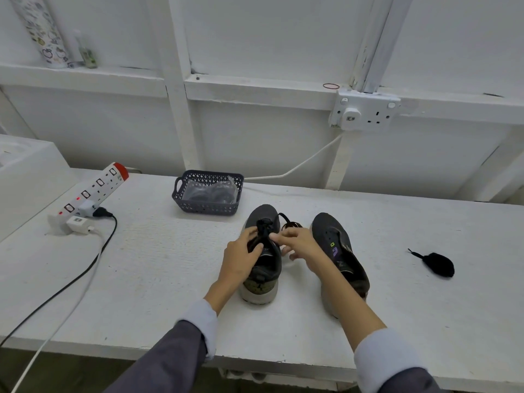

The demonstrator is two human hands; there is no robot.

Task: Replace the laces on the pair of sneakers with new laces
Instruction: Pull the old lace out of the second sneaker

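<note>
Table (pixel 158 279): white, carrying both sneakers side by side near its middle, toes pointing away from the person.
Laced sneaker (pixel 262 269): dark grey upper and pale sole, standing upright on the left of the pair under both hands.
Black lace (pixel 265 224): bunched up above the throat of the laced sneaker, with a loop trailing off towards the gap between the shoes.
Left hand (pixel 242 255): curled over the throat of the laced sneaker, thumb on the tongue and fingers behind the lace bunch.
Right hand (pixel 300 242): reaching in from the right, its fingertips (pixel 275 237) pinching the black lace just beside the left hand.
Second sneaker (pixel 338 251): upright just right of the right hand, its eyelets bare, partly hidden by the right forearm.
Loose lace bundle (pixel 438 264): black, lying on the table well to the right of the pair.
Basket (pixel 181 204): dark perforated plastic, behind the sneakers, holding clear packets (pixel 211 191) with dark contents.
Power strip (pixel 92 191): at the left edge of the table, with plugs and cables attached.
</note>
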